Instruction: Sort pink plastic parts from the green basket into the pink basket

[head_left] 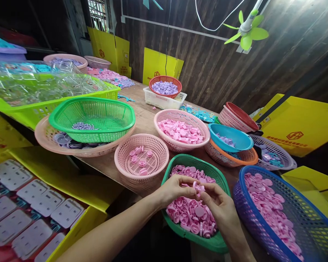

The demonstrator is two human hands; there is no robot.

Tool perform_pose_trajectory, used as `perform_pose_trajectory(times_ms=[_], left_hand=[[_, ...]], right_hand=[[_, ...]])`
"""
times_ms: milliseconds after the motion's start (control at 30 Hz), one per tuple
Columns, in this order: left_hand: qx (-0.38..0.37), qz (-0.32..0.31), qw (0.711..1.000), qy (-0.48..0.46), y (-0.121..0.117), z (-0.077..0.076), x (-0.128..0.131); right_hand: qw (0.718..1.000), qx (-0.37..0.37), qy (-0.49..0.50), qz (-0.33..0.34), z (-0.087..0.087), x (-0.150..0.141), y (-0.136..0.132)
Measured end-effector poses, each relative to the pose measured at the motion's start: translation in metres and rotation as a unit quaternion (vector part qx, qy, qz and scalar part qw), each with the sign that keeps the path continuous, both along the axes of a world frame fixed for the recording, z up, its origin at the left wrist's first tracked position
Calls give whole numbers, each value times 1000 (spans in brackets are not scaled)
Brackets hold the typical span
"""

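Over a dark green basket [168, 222] heaped with pink round plastic parts [184, 214], my two hands meet at the fingertips. A small pink plastic part [198, 187] is pinched between them. My left hand [177, 187] grips it from the left with thumb and fingers closed. From the right, my right hand [218, 202] holds it the same way, its fingers partly hiding the piece. Just beyond my left hand, a round pink basket [120, 163] contains several pink pieces [142, 163] like the held one.
To the right, a blue basket [289, 193] holds pink discs [273, 211]. Behind stands a pink basket [180, 147] of pink blocks. A bright green basket [98, 136] sits on a wide peach basin [43, 136]. At lower left, a yellow carton [82, 233] contains pale rectangular panels [32, 240].
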State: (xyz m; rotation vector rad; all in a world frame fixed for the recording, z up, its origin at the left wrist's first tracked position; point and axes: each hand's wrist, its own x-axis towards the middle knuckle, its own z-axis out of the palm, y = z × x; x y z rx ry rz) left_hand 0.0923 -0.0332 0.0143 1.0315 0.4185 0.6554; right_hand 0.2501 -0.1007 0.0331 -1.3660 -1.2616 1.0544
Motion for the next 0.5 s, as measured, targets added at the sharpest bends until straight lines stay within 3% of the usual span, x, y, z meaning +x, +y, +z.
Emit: perform_pose_trajectory(times_ms=[400,500], left_hand=[[62,10,998,-3,-6,5,-9],[111,44,992,35,-8,8,-9]], right_hand=[[1000,-20,0,16,4,-3,0],[1000,-20,-5,14,2,-4,0]])
